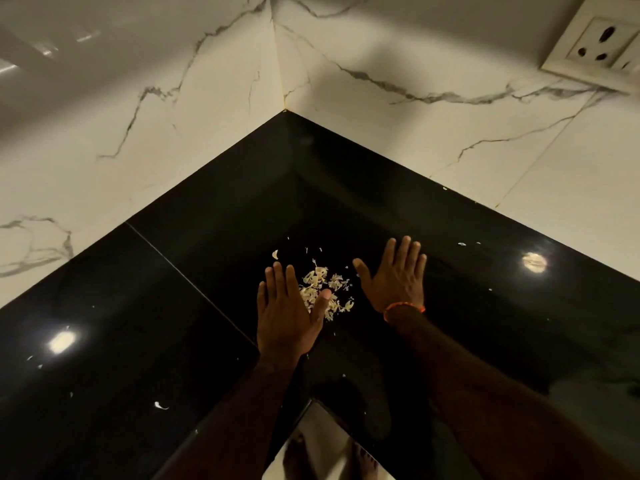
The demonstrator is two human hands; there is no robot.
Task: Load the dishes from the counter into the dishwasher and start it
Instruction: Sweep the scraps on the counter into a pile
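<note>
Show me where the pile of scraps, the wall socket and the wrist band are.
pile of scraps (323,289), head view, middle of the heap.
wall socket (597,46), head view, its white faceplate.
wrist band (401,306), head view, orange band on right wrist.

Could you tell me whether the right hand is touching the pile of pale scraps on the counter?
Apart. The head view shows bare black counter between the right hand and the scraps.

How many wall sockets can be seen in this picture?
1: the white plastic wall socket is at the upper right, on the marble wall above the black counter. Others may be outside the view.
</note>
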